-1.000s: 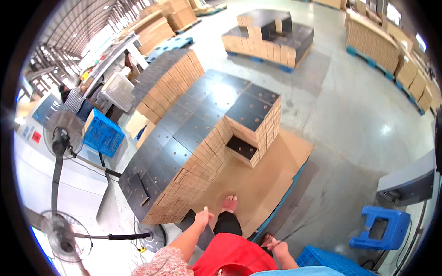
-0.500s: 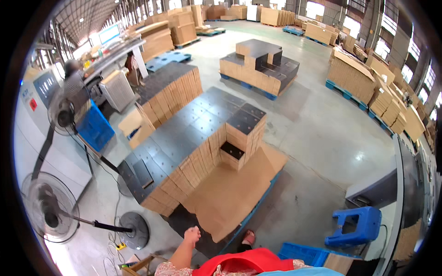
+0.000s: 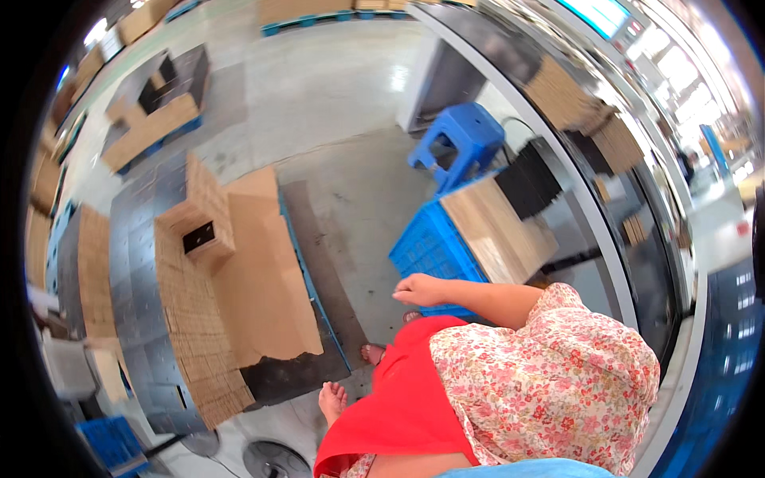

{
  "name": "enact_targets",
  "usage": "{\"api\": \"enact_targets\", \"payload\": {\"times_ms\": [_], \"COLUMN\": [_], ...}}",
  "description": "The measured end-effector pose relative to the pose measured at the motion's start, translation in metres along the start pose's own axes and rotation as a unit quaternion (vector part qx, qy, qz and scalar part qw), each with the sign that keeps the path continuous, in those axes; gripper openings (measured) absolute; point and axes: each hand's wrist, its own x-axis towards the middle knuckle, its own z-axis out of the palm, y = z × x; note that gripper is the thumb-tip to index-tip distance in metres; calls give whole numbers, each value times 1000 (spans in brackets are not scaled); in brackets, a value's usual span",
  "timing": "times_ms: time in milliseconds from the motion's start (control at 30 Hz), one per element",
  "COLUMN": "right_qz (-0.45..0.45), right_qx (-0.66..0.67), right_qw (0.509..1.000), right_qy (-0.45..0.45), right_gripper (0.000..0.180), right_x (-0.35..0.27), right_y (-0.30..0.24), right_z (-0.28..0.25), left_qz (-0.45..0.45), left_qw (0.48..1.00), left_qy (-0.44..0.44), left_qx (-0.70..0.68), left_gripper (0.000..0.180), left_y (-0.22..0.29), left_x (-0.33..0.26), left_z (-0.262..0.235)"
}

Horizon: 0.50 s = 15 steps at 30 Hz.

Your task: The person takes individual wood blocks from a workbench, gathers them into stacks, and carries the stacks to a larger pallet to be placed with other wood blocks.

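Observation:
My left hand (image 3: 332, 401) hangs beside my red apron (image 3: 406, 398), fingers loosely curled with nothing seen in them. It is nearest the dark, torn near end of the cardboard sheet (image 3: 267, 279) on a blue pallet, touching nothing there. My right hand (image 3: 418, 290) is closed, held in front of me by the blue plastic crate (image 3: 430, 247), and no object shows in it. Wood-grain boards (image 3: 498, 227) lie on that crate, with a stack of dark pieces (image 3: 529, 181) behind them. Left of the cardboard stand stacked panels (image 3: 139, 263) with dark tops and brown edges.
A blue stool (image 3: 462, 143) stands beyond the crate. Along the right runs a long machine table (image 3: 558, 151) with a metal edge and boards on it. Another loaded pallet (image 3: 155, 107) sits far left. A round black fan base (image 3: 275, 460) is on the floor near my left.
My view has swung right, so the stacked panels now lie at the left and the crate and machine table are in view. My right hand and arm have come into sight.

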Motion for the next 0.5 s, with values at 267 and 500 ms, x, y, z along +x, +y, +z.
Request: {"api": "enact_targets", "payload": {"times_ms": [267,500], "right_qz": [23,69], "right_qx": [121,279], "right_qw": [970,849], "right_qy": [209,445], "right_gripper": [35,26], "right_x": [-118,-228], "right_y": [-28,102], "right_z": [-95,-139], "left_qz": [94,141], "left_qw": [977,952], "left_qy": [-92,-193], "left_qx": [167,190], "left_gripper": [41,53], "left_y": [89,76], "left_x": [-31,-97], "left_z": [100,256]}}
